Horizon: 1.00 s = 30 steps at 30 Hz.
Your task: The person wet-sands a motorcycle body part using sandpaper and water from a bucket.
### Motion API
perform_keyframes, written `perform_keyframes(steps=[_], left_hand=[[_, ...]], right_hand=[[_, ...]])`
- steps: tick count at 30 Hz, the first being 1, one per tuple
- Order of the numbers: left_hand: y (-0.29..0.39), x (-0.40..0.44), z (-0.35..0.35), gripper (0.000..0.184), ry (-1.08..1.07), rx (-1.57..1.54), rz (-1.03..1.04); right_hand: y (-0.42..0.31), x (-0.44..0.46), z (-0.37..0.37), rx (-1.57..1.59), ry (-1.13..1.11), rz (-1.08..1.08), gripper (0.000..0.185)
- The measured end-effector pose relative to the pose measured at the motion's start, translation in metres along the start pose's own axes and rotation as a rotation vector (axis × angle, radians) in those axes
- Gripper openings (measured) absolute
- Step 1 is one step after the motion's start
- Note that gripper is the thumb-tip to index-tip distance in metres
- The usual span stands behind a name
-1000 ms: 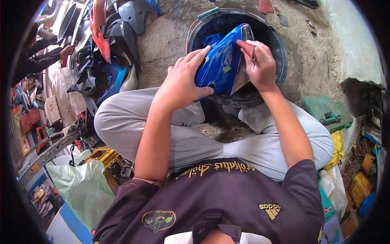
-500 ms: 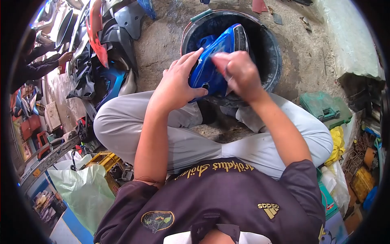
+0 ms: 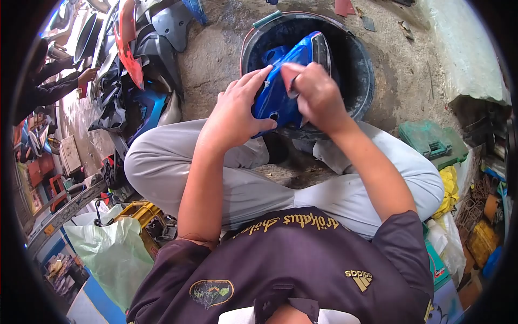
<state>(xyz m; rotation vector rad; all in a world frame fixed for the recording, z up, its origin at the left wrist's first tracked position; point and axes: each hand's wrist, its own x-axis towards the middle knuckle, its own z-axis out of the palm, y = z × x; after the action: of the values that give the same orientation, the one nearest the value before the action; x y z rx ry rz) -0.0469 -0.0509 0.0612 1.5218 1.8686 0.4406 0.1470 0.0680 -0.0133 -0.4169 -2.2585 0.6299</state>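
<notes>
A glossy blue panel (image 3: 275,100) with a dark edge strip is tilted over a black bucket (image 3: 368,81). My left hand (image 3: 232,110) grips its left side, thumb near a small hole at the bottom and fingers along the upper left edge. Pinched in my right hand (image 3: 319,97) is a folded piece of red sandpaper (image 3: 290,77), which lies against the panel's upper face. My right fingers are slightly blurred and hide part of the panel.
Black, red and blue panels (image 3: 159,59) are piled at the left, where another person's hand (image 3: 86,77) reaches in. A green case (image 3: 426,141) lies right of my knee. A yellow crate (image 3: 139,211) and a pale bag (image 3: 110,245) stand lower left.
My right hand has moved left from the panel's dark right edge onto its blue face, with the red sandpaper. The view has shifted slightly; my left hand keeps its hold.
</notes>
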Motion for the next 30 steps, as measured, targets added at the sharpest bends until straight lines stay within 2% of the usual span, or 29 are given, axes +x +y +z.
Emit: perform_keyframes(steps=[3,5,7,9,10,13,18,21,22,26,29,30], left_hand=[[-0.003,-0.002,0.001,0.111,0.016,0.019,0.017],[0.000,-0.002,0.000,0.111,0.020,0.010,0.007],[-0.001,-0.001,0.000,0.111,0.007,0.006,0.008],[-0.003,-0.001,0.001,0.111,0.005,0.000,0.011],[-0.003,0.000,0.002,0.111,0.015,0.001,0.010],[-0.002,0.000,0.002,0.111,0.028,0.001,0.003],[-0.002,0.002,0.000,0.111,0.014,0.003,-0.004],[0.000,0.003,-0.001,0.112,0.016,-0.022,-0.002],[0.000,0.003,-0.001,0.112,0.014,-0.012,-0.011],[0.000,0.004,0.000,0.112,0.014,0.006,-0.016],[-0.001,0.003,-0.001,0.112,0.014,0.003,-0.013],[-0.001,0.003,-0.001,0.112,0.015,-0.002,-0.012]], right_hand=[[0.009,0.001,-0.008,0.001,-0.058,-0.007,0.042],[0.036,-0.006,-0.004,-0.072,0.039,0.233,0.040],[0.022,-0.005,-0.003,-0.160,0.016,0.154,0.035],[-0.001,0.001,-0.001,-0.081,0.010,0.000,0.032],[-0.003,0.002,-0.002,-0.079,0.013,0.001,0.032],[0.030,-0.004,-0.006,-0.073,-0.004,0.282,0.029],[-0.007,0.007,0.003,-0.048,0.073,-0.004,0.031],[0.022,0.003,-0.005,-0.045,0.037,0.196,0.025],[0.028,0.001,-0.006,0.033,0.038,0.420,0.030],[-0.004,0.007,-0.003,0.042,0.008,0.071,0.040],[0.017,0.001,0.000,0.051,0.056,0.161,0.037],[0.023,0.002,-0.002,-0.009,0.049,0.305,0.038]])
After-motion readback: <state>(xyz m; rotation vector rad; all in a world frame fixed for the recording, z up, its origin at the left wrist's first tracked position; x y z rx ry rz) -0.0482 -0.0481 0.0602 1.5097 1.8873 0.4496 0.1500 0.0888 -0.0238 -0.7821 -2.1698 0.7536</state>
